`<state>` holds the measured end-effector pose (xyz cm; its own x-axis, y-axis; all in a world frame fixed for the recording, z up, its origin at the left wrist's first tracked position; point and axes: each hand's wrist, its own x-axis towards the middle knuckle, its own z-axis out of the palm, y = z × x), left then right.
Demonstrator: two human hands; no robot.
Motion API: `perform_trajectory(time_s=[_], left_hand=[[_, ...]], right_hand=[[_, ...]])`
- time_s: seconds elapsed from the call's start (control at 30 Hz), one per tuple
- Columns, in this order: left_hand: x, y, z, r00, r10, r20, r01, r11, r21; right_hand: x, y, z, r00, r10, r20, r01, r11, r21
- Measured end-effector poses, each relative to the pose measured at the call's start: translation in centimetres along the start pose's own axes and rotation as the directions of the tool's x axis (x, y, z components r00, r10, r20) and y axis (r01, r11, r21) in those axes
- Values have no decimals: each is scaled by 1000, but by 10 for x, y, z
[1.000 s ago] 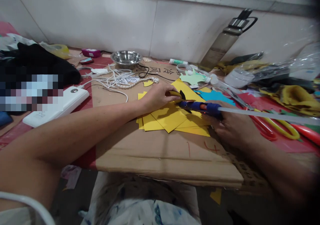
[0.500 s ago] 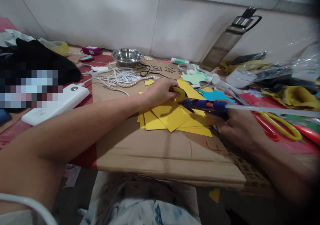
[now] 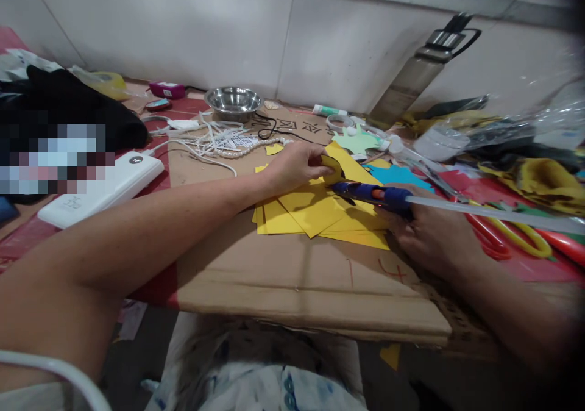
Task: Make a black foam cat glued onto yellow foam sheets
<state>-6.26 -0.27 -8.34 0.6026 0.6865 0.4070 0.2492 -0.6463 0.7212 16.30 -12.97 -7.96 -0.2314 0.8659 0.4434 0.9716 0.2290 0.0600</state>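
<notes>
My left hand (image 3: pixel 301 162) pinches a small yellow cut piece (image 3: pixel 333 166) between thumb and fingers, above several overlapping yellow paper sheets (image 3: pixel 301 213). My right hand (image 3: pixel 425 228) is closed around a blue glue gun (image 3: pixel 375 196), with a small red light glowing on it. A long translucent glue stick (image 3: pixel 479 208) sticks out of the gun's back end towards the right. The gun's nozzle end points left, just below the yellow piece; whether it touches is unclear. The yellow sheets lie on a flattened cardboard (image 3: pixel 256 271).
Behind stand a steel bowl (image 3: pixel 234 101) and a tilted bottle (image 3: pixel 414 78). A white power bank (image 3: pixel 103 190) with a cable lies left. At right are scissors with yellow handles (image 3: pixel 516 228), a blue paper cutout (image 3: pixel 397 175), a pale green cutout (image 3: pixel 359 141) and crumpled plastic (image 3: pixel 493 132).
The glue gun has shifted and tilted slightly, its back end a little lower and further left. The yellow piece in my left hand has turned a little.
</notes>
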Motion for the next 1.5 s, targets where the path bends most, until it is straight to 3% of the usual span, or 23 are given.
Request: perform_trajectory(time_s=[0.17, 0.3, 0.47, 0.57, 0.7, 0.8, 0.9, 1.2, 1.5], left_hand=[[5, 1, 6, 1000, -6, -17, 7, 1000, 6], [7, 14, 4, 997, 5, -78, 3, 996, 94], [6, 32, -9, 997, 46, -68, -35, 987, 156], [3, 41, -18, 999, 26, -48, -15, 977, 215], [-3, 47, -24, 996, -81, 20, 72, 952, 297], [-8, 43, -22, 991, -122, 47, 102, 948, 301], [-14, 33, -16, 995, -99, -18, 100, 959, 266], [-19, 15, -9, 982, -138, -131, 155, 979, 129], [-20, 11, -8, 976, -157, -151, 167, 984, 60]], right_hand=[[1, -2, -2, 999, -52, -11, 52, 998, 17], [5, 4, -4, 997, 73, 28, -76, 992, 102], [12, 19, -1, 984, 165, 70, -176, 957, 230], [17, 27, 2, 994, 87, 62, -100, 957, 271], [22, 30, 8, 991, -123, -48, 132, 931, 341], [20, 29, 9, 957, -272, -98, 289, 889, 354], [14, 26, 8, 932, -347, -109, 363, 871, 333], [7, 14, 5, 950, -302, -74, 311, 908, 282], [14, -6, 3, 968, -244, -63, 252, 942, 224]])
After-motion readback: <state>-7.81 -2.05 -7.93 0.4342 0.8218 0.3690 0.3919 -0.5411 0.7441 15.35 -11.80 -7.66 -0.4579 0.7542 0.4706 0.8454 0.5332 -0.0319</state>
